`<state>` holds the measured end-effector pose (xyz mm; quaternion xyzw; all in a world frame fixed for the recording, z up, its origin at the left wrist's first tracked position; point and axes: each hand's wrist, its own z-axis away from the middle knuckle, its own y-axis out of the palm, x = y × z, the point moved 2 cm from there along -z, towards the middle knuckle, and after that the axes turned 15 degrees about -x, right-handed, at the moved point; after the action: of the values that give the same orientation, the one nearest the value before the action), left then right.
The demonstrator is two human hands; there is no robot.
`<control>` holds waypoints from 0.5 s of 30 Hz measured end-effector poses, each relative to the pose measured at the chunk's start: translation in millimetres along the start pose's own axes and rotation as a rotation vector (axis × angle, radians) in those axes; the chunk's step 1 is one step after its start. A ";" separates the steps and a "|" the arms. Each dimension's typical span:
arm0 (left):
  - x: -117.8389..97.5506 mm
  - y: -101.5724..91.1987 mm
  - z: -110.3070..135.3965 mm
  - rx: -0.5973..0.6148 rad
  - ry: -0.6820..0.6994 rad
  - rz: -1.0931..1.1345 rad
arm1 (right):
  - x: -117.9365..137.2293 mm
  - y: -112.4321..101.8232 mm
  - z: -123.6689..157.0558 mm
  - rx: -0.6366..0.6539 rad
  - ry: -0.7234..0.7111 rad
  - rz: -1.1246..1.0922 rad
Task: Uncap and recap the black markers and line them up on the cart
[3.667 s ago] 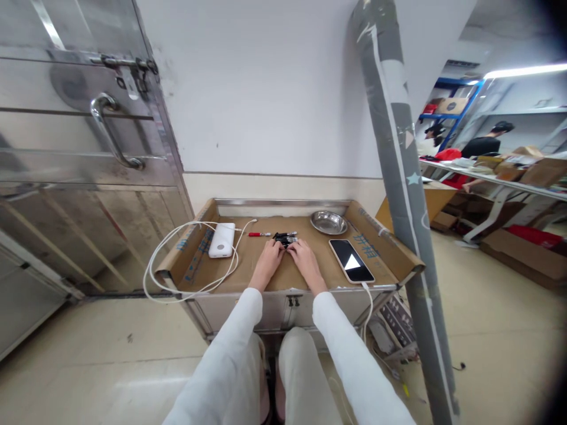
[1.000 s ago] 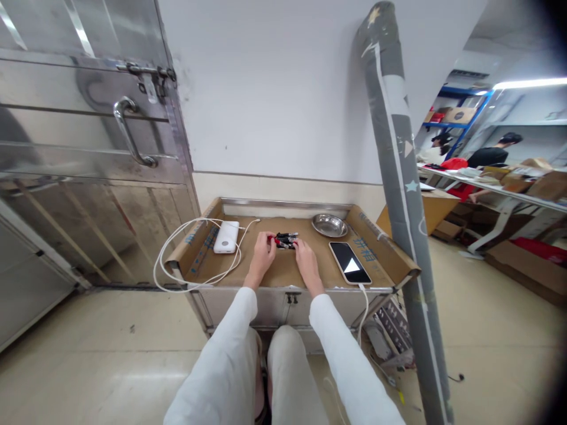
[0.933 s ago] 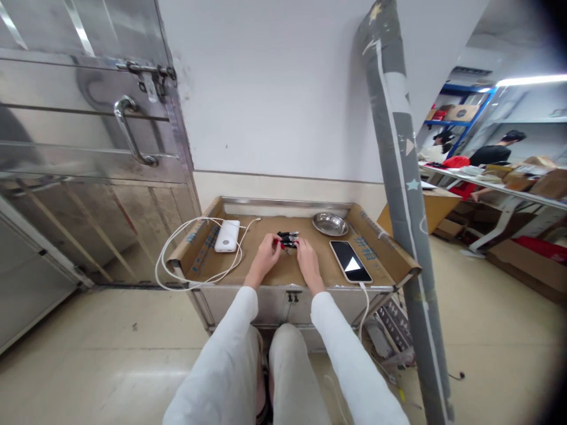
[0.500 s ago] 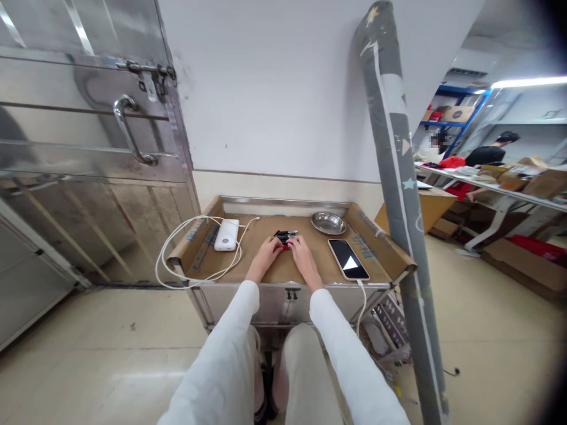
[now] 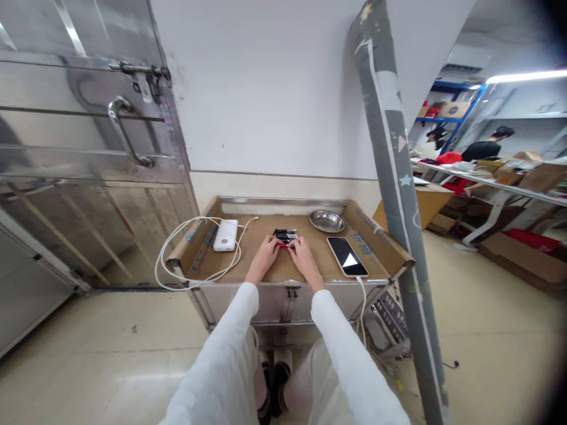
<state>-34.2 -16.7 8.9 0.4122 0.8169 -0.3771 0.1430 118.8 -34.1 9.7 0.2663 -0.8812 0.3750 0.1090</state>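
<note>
My left hand (image 5: 265,255) is closed with its fingertips at the left end of a red pen (image 5: 283,245). At the pen's other end, my right hand (image 5: 302,255) is closed too. The red pen lies crosswise, low over the brown-covered cart top. Just beyond it, several black pens (image 5: 286,234) with clear and silvery parts lie side by side in a row. My fingers partly hide the red pen's ends.
A white power bank (image 5: 225,235) with a looped white cable stands to the left. On the right are a round metal dish (image 5: 327,221) and a phone (image 5: 348,257) with a cable. A tall grey roll (image 5: 394,147) leans by the cart (image 5: 261,203). People sit at a far bench.
My hands have drawn slightly away from the black pens, which show more fully in their row. The red pen is also more visible between my fingertips. My knees have moved apart, uncovering my shoes.
</note>
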 end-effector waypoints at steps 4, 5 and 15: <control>-6.5 -0.9 -2.5 0.075 0.051 -0.020 | 1.6 0.4 -0.5 0.032 -0.016 0.035; -6.9 -0.5 -3.3 0.090 0.057 -0.030 | 2.5 0.4 -0.6 0.041 -0.018 0.059; -1.2 3.2 -2.9 0.096 0.034 -0.025 | 9.9 -4.3 0.7 0.078 -0.060 0.184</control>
<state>-30.7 -14.0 10.0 0.4147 0.8053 -0.4106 0.1046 112.9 -40.9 15.7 0.1992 -0.8897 0.4092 0.0371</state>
